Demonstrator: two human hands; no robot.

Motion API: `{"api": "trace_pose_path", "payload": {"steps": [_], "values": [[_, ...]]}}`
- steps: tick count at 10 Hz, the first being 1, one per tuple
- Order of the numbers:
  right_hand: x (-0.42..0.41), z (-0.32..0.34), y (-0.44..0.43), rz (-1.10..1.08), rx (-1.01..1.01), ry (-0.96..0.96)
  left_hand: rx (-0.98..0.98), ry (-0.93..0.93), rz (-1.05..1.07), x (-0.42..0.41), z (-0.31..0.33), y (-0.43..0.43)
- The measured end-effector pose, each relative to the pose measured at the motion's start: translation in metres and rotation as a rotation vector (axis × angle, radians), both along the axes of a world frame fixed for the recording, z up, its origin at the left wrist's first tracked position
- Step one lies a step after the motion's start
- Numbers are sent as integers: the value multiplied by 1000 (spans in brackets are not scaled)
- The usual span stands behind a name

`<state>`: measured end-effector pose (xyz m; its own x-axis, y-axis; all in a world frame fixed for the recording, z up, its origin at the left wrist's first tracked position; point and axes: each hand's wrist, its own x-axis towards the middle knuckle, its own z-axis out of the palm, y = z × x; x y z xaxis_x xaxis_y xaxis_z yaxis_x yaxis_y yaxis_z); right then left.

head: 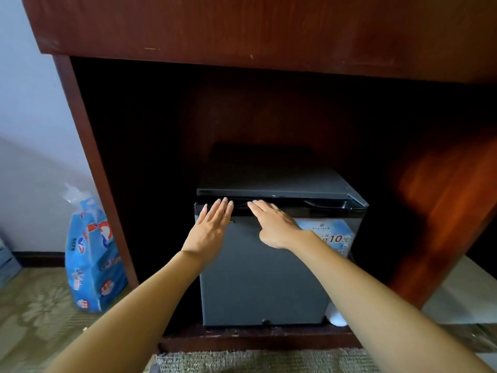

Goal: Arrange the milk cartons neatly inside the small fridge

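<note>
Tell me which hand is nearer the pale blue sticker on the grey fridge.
Right. The right hand lies just left of the pale blue sticker; the left hand is farther left.

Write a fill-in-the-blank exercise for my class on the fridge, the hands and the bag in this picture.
1. The left hand and right hand reach the ____ edge of the fridge door.
2. The fingers of both hands are ____, not curled.
3. The blue bag stands to the ____ of the fridge.
4. The sticker on the door shows the number ____.
Missing words: top; straight; left; 10.
</note>
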<state>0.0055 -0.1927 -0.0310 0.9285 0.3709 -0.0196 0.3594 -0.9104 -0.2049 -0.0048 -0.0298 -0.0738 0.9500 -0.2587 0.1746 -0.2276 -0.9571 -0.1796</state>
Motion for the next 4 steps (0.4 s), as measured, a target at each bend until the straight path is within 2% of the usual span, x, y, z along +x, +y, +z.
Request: {"api": "trace_pose_path", "payload": {"steps": [1, 2, 3, 4], "values": [[-3, -1, -2, 6, -4, 27, -40, 52, 16, -2, 8, -2], [-12, 5, -9, 16, -64, 69, -207, 170, 56, -6, 31, -2], [-33, 16, -21, -21, -107, 68, -409, 177, 78, -22, 54, 2], [-55, 37, -29, -80, -98, 9, -557, 83, 144, -42, 80, 8]]}}
